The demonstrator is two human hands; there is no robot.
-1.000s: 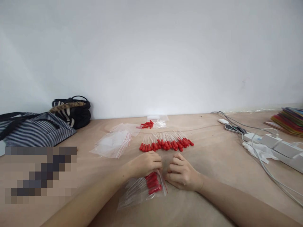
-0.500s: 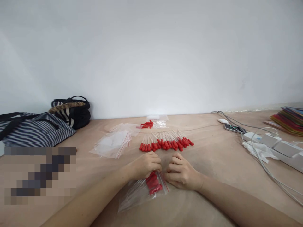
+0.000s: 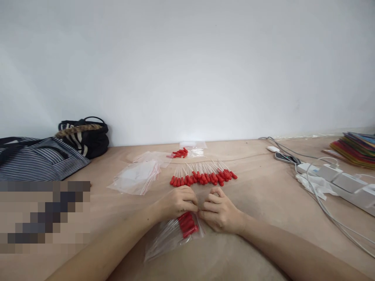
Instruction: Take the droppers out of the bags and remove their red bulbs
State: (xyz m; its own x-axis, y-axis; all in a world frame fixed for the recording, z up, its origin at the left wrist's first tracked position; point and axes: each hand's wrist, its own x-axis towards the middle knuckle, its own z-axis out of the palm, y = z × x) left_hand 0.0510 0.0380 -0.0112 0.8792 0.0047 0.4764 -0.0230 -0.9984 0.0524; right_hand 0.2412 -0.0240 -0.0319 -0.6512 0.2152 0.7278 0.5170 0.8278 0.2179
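Note:
A clear zip bag (image 3: 164, 244) lies at the table's near side, its zip edge facing right. Inside it are several white sticks with red ends (image 3: 187, 225). My left hand (image 3: 178, 203) is closed on the bag's far edge, fingers bent over it. Close beside it, my right hand (image 3: 221, 212) pinches the zip edge, with its fingers curled; the fingertips are partly hidden. Just beyond both hands, many more red-ended white sticks (image 3: 205, 178) lie in a row, red ends toward me.
Flat zip bags (image 3: 134, 177) are piled left of the row. Small red pieces (image 3: 180, 152) and thin white sticks (image 3: 197, 152) lie at the back. Striped bag (image 3: 43, 158) and black bag (image 3: 93, 138) stand left. Power strip (image 3: 348, 185), cables and coloured folders (image 3: 354, 148) are at right.
My right hand has shifted slightly left along the bag's zip edge, closer to my left hand. The whole view has also moved a little.

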